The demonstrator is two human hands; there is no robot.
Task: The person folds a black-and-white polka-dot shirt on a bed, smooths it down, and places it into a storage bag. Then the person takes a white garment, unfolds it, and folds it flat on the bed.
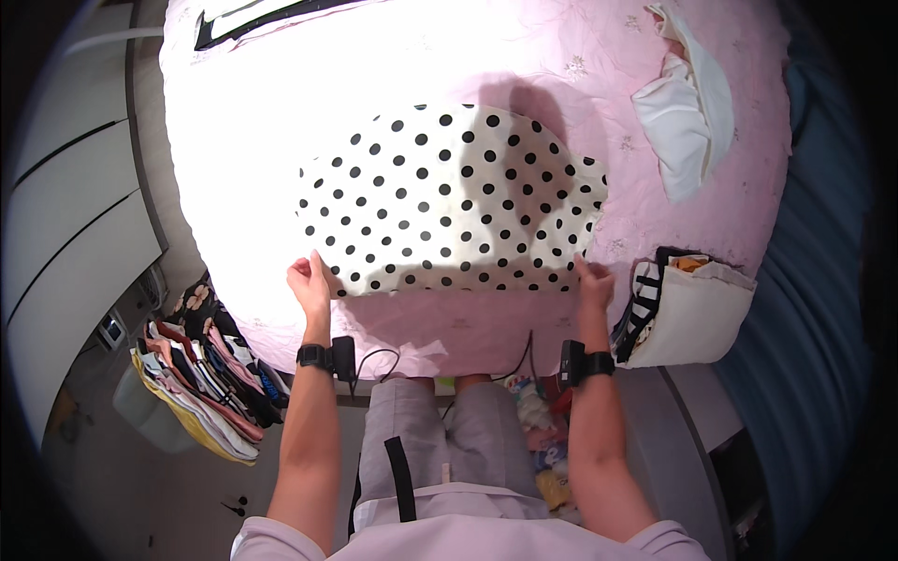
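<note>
A white cloth garment with black polka dots (445, 203) lies spread on the pink bedspread (463, 326) before me. Its exact kind cannot be told. My left hand (309, 282) is at its near left corner, fingers curled and pinching the edge. At the near right corner my right hand (595, 282) also pinches the fabric between thumb and fingers. The near edge runs almost straight between both hands. The far left edge fades into the glare on the bed. Shadow falls over the right part of the cloth.
A crumpled white garment (677, 123) lies at the far right. A folded stack of clothes (694, 315) sits at the bed's right edge. Several layered garments (203, 393) are piled on a chair at left. Dark-edged folded cloth (259, 19) lies at the far left. A blue curtain (821, 280) hangs right.
</note>
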